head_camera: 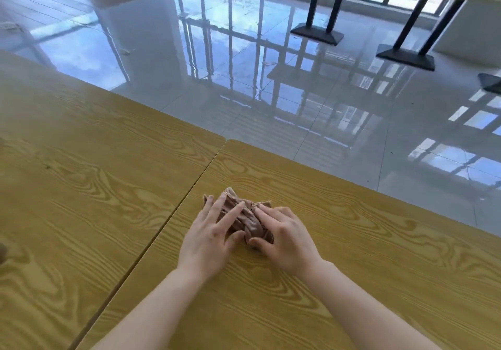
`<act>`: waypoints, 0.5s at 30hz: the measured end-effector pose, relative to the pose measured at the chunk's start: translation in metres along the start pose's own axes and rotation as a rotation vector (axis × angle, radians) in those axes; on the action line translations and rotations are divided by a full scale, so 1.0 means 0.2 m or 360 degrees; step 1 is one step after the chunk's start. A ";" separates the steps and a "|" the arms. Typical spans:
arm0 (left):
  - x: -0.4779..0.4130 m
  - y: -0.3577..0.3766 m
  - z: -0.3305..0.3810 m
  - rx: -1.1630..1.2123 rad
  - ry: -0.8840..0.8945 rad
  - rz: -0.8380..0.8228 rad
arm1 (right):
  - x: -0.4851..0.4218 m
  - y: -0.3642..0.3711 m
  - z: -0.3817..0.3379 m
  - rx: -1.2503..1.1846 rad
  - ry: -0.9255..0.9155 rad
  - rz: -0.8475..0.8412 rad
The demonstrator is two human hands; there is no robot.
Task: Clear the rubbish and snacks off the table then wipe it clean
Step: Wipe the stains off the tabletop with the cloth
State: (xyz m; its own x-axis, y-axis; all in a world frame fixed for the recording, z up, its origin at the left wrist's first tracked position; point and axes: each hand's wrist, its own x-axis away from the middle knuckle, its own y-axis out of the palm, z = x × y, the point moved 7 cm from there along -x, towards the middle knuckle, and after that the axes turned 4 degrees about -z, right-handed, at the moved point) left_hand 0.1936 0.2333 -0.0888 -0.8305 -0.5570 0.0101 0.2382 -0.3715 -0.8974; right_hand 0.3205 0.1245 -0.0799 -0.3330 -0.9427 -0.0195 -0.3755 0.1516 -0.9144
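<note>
A crumpled brown cloth (245, 215) lies on the right one of two wooden tables (352, 254), close to the seam between them. My left hand (210, 237) rests flat on the cloth's left part, fingers spread over it. My right hand (284, 237) presses on its right part, with the thumb curled against the cloth's near edge. Both hands hold the cloth down on the tabletop. Most of the cloth's near half is hidden under my hands.
The left wooden table (81, 187) butts against the right one along a dark seam (173, 211). Beyond the far edges lies a glossy tiled floor (271, 65). Black table pedestals (317, 32) stand at the back right by the windows.
</note>
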 end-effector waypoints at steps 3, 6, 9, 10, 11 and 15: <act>-0.04 0.03 -0.05 -0.0202 0.0034 -0.0071 | -0.05 0.03 -0.04 -0.0033 -0.0087 -0.0054; -0.07 0.02 -0.09 -0.0217 -0.0053 0.0076 | -0.14 0.05 -0.05 -0.0093 -0.0111 -0.0050; -0.13 0.00 -0.12 -0.0171 -0.0124 0.0144 | -0.24 0.07 -0.04 -0.0132 -0.0083 -0.0021; -0.16 0.00 -0.13 -0.0151 -0.0136 0.0146 | -0.27 0.08 -0.03 -0.0141 -0.0069 -0.0004; -0.20 0.00 -0.14 -0.0131 -0.0144 0.0144 | -0.30 0.08 -0.02 -0.0139 -0.0055 0.0012; -0.32 -0.02 -0.18 -0.0041 -0.0176 0.0120 | -0.42 0.08 0.01 -0.0131 -0.0010 0.0045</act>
State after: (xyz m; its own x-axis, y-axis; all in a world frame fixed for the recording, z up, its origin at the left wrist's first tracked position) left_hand 0.2283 0.2969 -0.1020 -0.7497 -0.6617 -0.0106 0.2837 -0.3070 -0.9084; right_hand 0.3439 0.2059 -0.0934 -0.3392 -0.9395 -0.0475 -0.4361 0.2018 -0.8770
